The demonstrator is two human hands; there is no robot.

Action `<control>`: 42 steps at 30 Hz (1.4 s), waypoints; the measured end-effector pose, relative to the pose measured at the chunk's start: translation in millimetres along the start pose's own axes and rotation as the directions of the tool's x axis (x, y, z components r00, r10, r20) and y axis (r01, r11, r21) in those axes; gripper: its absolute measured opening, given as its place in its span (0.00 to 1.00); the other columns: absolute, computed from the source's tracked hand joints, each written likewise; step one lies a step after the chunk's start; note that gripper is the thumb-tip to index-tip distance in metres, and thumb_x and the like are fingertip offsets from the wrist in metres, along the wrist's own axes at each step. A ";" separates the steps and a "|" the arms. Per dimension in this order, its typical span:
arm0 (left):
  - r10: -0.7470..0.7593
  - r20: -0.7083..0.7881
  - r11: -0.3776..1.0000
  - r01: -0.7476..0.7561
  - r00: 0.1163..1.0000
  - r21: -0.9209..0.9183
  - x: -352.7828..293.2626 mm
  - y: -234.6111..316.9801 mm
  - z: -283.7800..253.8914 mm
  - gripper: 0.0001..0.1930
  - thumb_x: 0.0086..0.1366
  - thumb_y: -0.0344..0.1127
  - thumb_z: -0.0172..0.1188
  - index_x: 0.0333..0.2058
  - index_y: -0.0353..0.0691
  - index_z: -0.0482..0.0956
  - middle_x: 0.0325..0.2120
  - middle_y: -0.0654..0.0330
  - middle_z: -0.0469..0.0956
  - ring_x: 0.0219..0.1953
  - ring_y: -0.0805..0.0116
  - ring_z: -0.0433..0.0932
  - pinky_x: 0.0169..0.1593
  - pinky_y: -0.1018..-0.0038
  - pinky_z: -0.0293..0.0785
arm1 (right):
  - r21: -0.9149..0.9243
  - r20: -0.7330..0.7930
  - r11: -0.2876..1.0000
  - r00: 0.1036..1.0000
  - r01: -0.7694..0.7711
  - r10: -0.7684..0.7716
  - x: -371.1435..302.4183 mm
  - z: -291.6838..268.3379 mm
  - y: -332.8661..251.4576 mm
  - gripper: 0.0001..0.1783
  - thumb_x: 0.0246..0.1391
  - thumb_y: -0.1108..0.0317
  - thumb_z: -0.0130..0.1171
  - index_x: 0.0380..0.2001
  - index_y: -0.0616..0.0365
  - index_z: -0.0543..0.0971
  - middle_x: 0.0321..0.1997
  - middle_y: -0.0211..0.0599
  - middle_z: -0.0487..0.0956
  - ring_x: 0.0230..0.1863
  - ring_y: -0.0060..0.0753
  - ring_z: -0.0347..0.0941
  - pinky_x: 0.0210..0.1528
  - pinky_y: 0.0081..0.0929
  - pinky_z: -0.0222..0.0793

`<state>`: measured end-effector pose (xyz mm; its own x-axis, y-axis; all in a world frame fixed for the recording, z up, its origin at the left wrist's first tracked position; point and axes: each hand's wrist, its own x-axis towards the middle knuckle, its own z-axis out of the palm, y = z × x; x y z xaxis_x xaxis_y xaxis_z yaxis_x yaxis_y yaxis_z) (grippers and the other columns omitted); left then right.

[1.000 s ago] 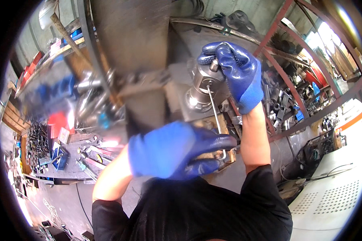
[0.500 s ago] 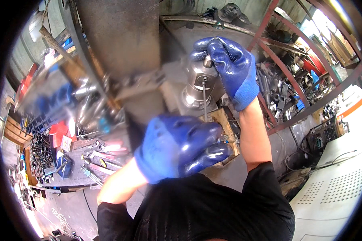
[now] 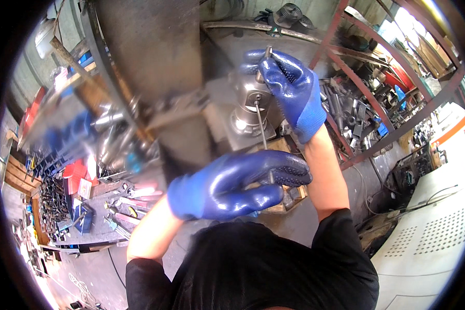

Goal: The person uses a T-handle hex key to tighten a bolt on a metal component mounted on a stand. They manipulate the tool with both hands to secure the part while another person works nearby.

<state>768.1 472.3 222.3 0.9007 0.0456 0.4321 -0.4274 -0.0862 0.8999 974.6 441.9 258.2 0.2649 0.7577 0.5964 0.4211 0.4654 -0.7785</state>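
Observation:
A shiny cylindrical metal fixture [image 3: 246, 117] stands upright on a square base. A thin metal rod [image 3: 262, 124], like a hex key, sits with its far end at a small screw hole in the fixture's front side. My left hand [image 3: 227, 186], in a blue coated glove, is at the rod's near end. Its thumb and fingers are apart, and a short metal end shows in the gap between them. My right hand [image 3: 292, 93], gloved alike, rests at the fixture's top. Its fingers are closed on a short metal pin [image 3: 268, 51], which pokes out above and below them.
A wooden box [image 3: 278, 145] with metal pieces stands below the fixture. At left, a bench [image 3: 101, 235] carries pliers and other tools. A red-brown metal frame [image 3: 364, 85] rises at right before piled metal parts. A white perforated cabinet [image 3: 423, 248] stands lower right.
My left hand has shifted slightly right, and its thumb and fingers have parted. My right hand has tilted, and the metal pin now shows above its fingers too. The view has shifted slightly.

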 end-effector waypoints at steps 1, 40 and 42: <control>0.009 0.024 0.999 -0.010 1.000 0.033 -0.1 -2.4 -2.6 0.22 0.71 0.31 0.66 0.61 0.36 0.77 0.55 0.51 0.82 0.54 0.58 0.84 0.57 0.62 0.79 | -0.008 0.000 1.000 1.000 -0.010 0.010 -0.9 0.1 -0.9 0.15 0.71 0.69 0.60 0.55 0.65 0.83 0.50 0.38 0.87 0.50 0.26 0.84 0.55 0.26 0.78; 0.118 0.130 0.830 -0.169 0.985 0.531 -13.7 21.1 -8.7 0.20 0.67 0.28 0.64 0.58 0.40 0.79 0.44 0.52 0.86 0.43 0.56 0.88 0.48 0.63 0.84 | -0.025 -0.026 1.000 1.000 -0.014 0.013 -4.9 1.2 0.9 0.14 0.71 0.67 0.60 0.52 0.65 0.84 0.48 0.38 0.89 0.50 0.24 0.83 0.56 0.25 0.77; 0.052 0.123 0.883 -0.103 0.991 0.459 -15.0 25.1 -11.6 0.18 0.66 0.29 0.66 0.55 0.40 0.81 0.43 0.54 0.86 0.42 0.55 0.88 0.48 0.63 0.85 | -0.024 -0.025 1.000 1.000 -0.002 0.001 -4.6 -0.1 1.2 0.14 0.71 0.68 0.60 0.52 0.65 0.85 0.47 0.38 0.89 0.49 0.24 0.83 0.56 0.25 0.77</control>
<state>742.9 481.0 239.1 0.8801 -0.0813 0.4678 -0.4340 -0.5374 0.7231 974.0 438.9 254.5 0.2874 0.7466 0.6000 0.4409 0.4529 -0.7749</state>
